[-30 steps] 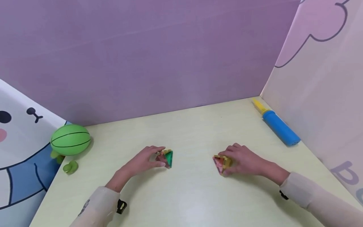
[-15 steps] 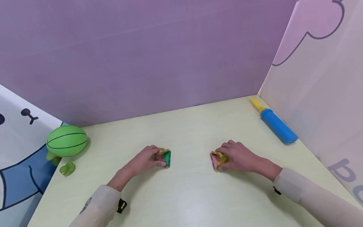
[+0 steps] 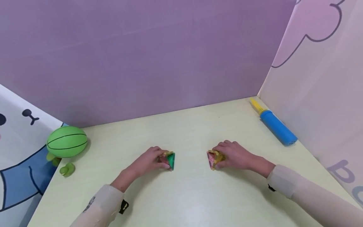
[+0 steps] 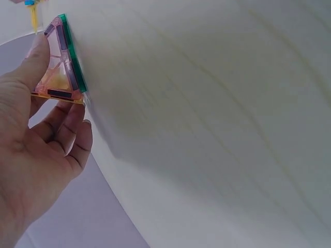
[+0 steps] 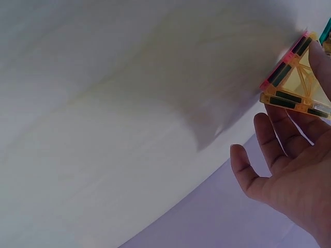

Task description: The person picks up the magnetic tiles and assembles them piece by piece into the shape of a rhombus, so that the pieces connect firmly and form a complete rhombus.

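My left hand (image 3: 148,161) grips a small pyramid of translucent magnetic tiles (image 3: 171,160) near the middle of the table. Its pink face, green side and yellow edge show in the left wrist view, where the thumb presses the pink magnetic tile (image 4: 62,64). Across a narrow gap, my right hand (image 3: 235,156) pinches a second magnetic-tile pyramid (image 3: 210,159), pink and yellow. In the right wrist view the thumb lies on its yellow magnetic tile (image 5: 297,85), and the ring and little fingers stand loose. The pyramids are apart, and the fingers hide their outer sides.
A green ball (image 3: 67,142) with black lines sits at the table's left edge, beside a small green toy (image 3: 67,169). A blue hand pump (image 3: 278,127) with a yellow nozzle lies along the right wall. A purple wall (image 3: 170,63) closes the back of the table (image 3: 181,195).
My right hand has moved left with its pyramid, and my left hand has shifted slightly right with the other. The gap between the two pyramids has narrowed.
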Tool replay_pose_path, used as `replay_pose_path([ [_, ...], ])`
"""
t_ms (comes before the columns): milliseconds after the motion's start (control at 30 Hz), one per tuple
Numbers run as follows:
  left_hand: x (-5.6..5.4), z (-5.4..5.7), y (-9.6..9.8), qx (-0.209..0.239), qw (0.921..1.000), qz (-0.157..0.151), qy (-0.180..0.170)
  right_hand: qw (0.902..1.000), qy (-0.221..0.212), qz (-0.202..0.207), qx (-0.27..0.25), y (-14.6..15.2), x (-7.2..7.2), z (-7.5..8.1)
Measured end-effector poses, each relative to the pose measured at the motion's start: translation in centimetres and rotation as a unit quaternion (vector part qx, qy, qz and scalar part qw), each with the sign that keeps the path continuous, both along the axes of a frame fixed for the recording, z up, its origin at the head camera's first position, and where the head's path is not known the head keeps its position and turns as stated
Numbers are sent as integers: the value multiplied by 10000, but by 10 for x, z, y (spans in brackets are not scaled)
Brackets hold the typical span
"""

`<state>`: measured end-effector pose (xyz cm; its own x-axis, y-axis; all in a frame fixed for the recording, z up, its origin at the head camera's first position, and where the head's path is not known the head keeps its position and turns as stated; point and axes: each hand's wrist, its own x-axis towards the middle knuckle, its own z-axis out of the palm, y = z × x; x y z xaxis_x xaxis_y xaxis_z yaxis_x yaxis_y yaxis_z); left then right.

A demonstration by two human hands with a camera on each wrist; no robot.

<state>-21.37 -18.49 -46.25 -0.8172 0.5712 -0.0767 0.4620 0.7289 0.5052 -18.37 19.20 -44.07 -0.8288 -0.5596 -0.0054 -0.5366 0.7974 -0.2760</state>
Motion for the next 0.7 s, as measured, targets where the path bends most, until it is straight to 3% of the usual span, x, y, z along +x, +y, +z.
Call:
replay_pose_path([
  [700, 5, 3, 23, -217, 9994, -185, 193, 9998, 121, 117, -66, -31, -18, -2],
])
